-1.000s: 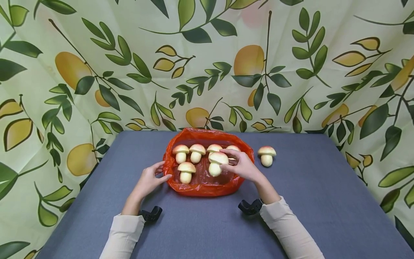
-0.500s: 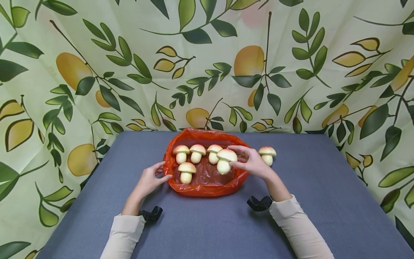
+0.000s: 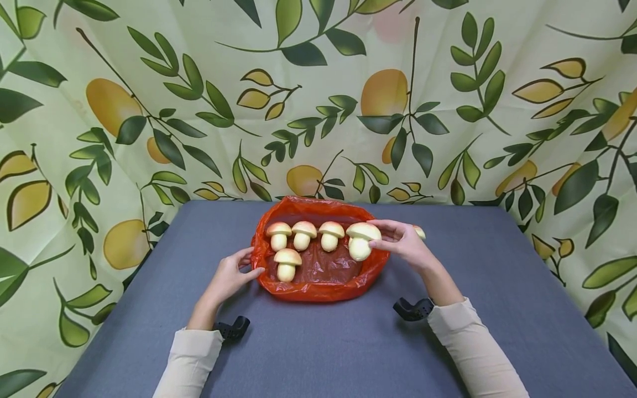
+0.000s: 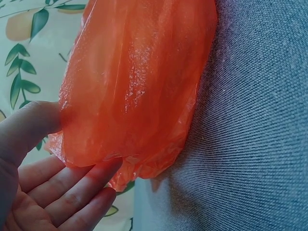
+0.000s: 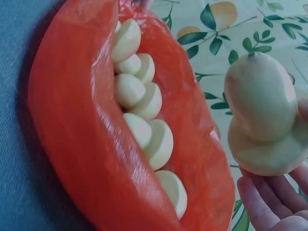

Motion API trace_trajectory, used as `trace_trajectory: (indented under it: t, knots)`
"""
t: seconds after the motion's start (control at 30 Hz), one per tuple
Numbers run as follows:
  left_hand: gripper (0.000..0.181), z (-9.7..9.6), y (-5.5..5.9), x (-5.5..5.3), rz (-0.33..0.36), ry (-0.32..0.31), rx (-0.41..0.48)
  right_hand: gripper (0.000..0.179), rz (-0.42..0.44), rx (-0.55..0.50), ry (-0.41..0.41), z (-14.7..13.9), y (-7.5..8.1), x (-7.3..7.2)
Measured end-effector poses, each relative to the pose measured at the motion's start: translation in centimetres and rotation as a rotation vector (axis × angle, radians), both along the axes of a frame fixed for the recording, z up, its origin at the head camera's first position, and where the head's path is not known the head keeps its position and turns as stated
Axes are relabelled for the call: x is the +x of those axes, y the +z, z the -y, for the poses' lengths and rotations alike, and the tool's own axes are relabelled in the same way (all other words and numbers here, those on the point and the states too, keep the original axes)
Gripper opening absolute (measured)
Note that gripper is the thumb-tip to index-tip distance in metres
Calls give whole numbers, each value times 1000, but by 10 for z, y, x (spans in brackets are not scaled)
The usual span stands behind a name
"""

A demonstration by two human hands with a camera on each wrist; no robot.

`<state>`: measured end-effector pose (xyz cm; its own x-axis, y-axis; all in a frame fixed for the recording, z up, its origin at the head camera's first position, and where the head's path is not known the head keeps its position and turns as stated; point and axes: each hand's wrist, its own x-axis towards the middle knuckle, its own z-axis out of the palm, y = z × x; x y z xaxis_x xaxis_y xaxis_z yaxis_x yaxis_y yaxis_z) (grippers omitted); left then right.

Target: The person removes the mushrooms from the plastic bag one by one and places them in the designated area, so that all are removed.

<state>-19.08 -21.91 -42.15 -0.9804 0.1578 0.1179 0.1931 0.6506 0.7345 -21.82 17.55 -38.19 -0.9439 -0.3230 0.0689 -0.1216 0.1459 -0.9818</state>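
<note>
My left hand holds the left end of a red plastic bag with a rolled rim. In the left wrist view, the thumb crosses the bag's upper edge and the fingers lie against its end. Above the bag's right side, my right hand grips a cream toy mushroom between thumb and fingers. Several toy mushrooms with reddish caps, one a toy mushroom at the front left, sit inside the bag. The held mushroom hides what lies behind it.
Another toy mushroom is on the table right of the bag, mostly hidden by my right hand. Blue-grey cloth covers the table. A leaf-and-fruit patterned curtain rises behind the table's far edge.
My right hand has carried its mushroom rightward across the bag, uncovering the mushroom at the back middle and covering most of the one outside. My left hand stays in place.
</note>
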Motion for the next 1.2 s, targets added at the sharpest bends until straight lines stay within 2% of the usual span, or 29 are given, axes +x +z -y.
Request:
trace_trajectory:
  t: [0.2, 0.43, 0.67, 0.9, 1.2]
  knots:
    - [57, 0, 2, -1, -4, 0, -1, 56, -36, -15, -40, -10, -3, -2]
    - [57, 0, 0, -1, 0, 1, -4, 56, -78, -90, -15, -21, 0, -3]
    - [57, 0, 0, 0, 6, 4, -4, 57, -82, -129, -4, -30, -1, -5]
    - [56, 1, -2, 0, 3, 4, -4, 51, -93, -124, -16, -40, -2, -7]
    - [56, 1, -3, -1, -6, 8, -14, 48, -132, -105, 15, -56, -1, -8]
